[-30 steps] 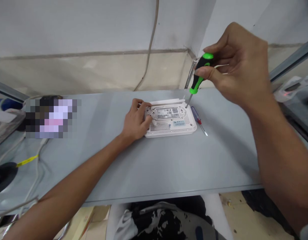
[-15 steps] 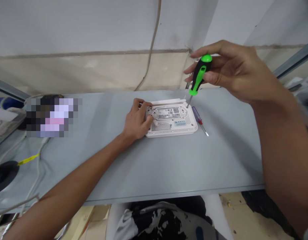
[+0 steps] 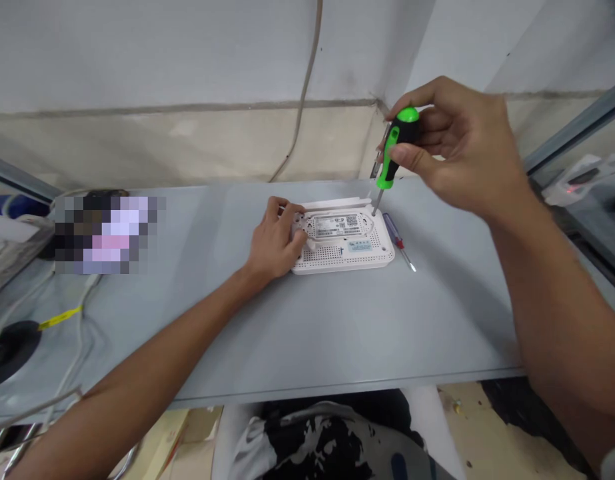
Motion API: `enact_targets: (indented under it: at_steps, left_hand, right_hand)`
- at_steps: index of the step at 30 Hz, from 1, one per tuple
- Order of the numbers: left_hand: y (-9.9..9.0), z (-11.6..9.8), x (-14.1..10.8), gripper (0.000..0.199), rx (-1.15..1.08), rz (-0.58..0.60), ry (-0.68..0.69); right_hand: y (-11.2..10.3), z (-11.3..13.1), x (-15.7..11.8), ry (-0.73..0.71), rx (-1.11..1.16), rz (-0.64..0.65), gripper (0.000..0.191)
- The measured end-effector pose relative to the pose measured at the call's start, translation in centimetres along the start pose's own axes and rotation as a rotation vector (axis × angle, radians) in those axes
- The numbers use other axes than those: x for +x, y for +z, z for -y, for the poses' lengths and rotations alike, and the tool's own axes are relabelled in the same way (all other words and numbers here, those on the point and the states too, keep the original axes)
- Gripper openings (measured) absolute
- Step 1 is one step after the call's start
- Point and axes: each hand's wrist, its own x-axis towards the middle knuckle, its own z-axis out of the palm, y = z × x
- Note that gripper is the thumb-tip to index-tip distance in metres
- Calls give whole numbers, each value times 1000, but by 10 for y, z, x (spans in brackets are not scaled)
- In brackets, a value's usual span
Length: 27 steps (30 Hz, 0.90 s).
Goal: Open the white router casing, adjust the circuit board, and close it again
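Observation:
A white router [image 3: 332,257] with vent holes, a label and a small blue sticker lies underside up on the grey table. My left hand [image 3: 276,240] grips its left end, fingers curled over the edge. In my right hand [image 3: 457,143] is a green and black screwdriver [image 3: 393,150], held by the handle with thumb and fingers. Its shaft slants down, with the tip at the router's far right corner. Beside the router's right edge lies a small screwdriver [image 3: 398,239] with a purple, see-through handle and a red collar.
At the left are a pixelated patch [image 3: 110,233], white cables [image 3: 77,340] with a yellow tag [image 3: 61,318], and a black round object [image 3: 12,350]. Behind the table [image 3: 337,333], a cable [image 3: 307,87] hangs down the wall. A plastic bag [image 3: 582,177] sits at the right.
My right hand has turned about the green and black screwdriver, its fingers closing further round the handle, which has rotated. My left hand and the router stay in place.

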Motion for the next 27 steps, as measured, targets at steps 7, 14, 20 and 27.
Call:
enact_targets:
  at_steps: [7, 14, 20, 27]
  left_hand:
    - [0, 3, -1, 38, 8, -12, 11]
    - [0, 0, -1, 39, 7, -14, 5]
    - [-1, -1, -1, 39, 14, -9, -13]
    - [0, 4, 1, 38, -59, -20, -18]
  right_hand:
    - [-9, -18, 10, 51, 363, 207, 41]
    - [0, -16, 10, 24, 304, 115, 43]
    - [5, -19, 8, 17, 241, 85, 46]
    - [-1, -7, 10, -38, 275, -23, 36]
